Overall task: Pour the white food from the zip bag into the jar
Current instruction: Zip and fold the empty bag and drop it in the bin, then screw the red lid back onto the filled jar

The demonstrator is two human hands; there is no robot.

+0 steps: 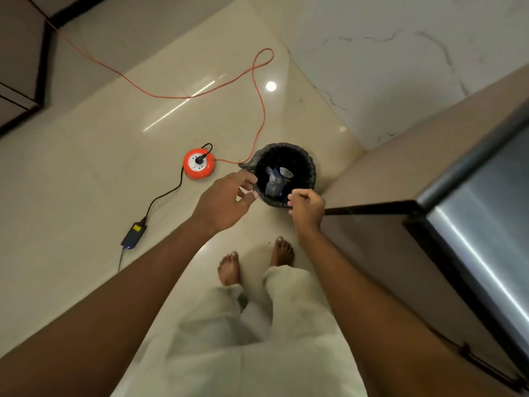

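Head view shows neither the zip bag with its white food nor the jar as a thing that can be picked out. The nearest candidate is the crumpled blue and white packaging lying in the round bin with a black plastic liner, and whether any of it is the zip bag cannot be told.

The bin stands on the floor directly beyond and between the two hands, which hang apart over its near rim. The left hand has its fingers loosely spread and grips nothing visible. The right hand is seen from the back with its fingers curled in; whether they pinch something small is hidden.

With both hands over a waste bin and no jar in sight, this looks like a throwing-away step at the end of the task, not the pouring. If any pouring is left, the next move calls for turning away from the bin and finding the jar and bag.

Beyond the left hand sits a round orange extension reel with a black plug in it, and its thin orange cable loops away across the glossy cream floor tiles. A black power adapter lies to the outer side of the left forearm. Below the hands are bare feet and pale trousers. A dark-edged steel surface runs along the outer side of the right arm.
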